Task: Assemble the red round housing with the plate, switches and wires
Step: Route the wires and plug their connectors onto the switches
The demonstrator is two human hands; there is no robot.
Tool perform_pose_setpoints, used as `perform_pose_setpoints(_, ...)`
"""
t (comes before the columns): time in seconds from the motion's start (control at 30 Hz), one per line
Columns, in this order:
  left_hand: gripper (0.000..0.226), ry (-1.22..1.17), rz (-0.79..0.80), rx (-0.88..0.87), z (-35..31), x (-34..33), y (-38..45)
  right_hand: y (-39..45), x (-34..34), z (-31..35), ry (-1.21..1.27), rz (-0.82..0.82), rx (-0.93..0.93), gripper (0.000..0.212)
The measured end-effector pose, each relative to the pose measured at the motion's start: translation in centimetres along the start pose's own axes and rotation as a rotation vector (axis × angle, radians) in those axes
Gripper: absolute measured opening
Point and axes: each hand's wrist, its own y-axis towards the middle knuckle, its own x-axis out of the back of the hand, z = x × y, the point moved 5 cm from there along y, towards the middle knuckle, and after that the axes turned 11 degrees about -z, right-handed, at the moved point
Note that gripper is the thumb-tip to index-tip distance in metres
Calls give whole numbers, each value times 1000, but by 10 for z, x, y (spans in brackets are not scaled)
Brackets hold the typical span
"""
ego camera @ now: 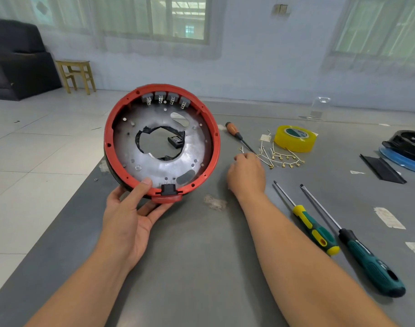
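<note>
Grey table [201,256]: left hand [128,213] fingers grip red housing [216,147], right hand [246,173] fingers curled at wires [282,158].

Bright, soft daylight from the windows [178,17], faint shadows, wide-angle bending at edges, slightly soft background.

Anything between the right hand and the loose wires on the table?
Nothing blocks it. The right hand is already at the near edge of the wires, fingers reaching in. The orange-handled screwdriver lies along the pile's left side, its shaft crossing the nearest wires.
</note>
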Motion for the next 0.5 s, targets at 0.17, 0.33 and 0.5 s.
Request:
perform_pose_setpoints(0.17,65,25,15,-17,0,0,3,32,-22,1,-156,85,-5,37)
perform_pose_setpoints(0.33,69,47,6,-31,0,-1,4,41,-33,-7,-198,138,-21,34)
perform_pose_setpoints(0.5,73,45,-7,-31,-1,-3,0,33,-23,-9,-209,128,53,21)
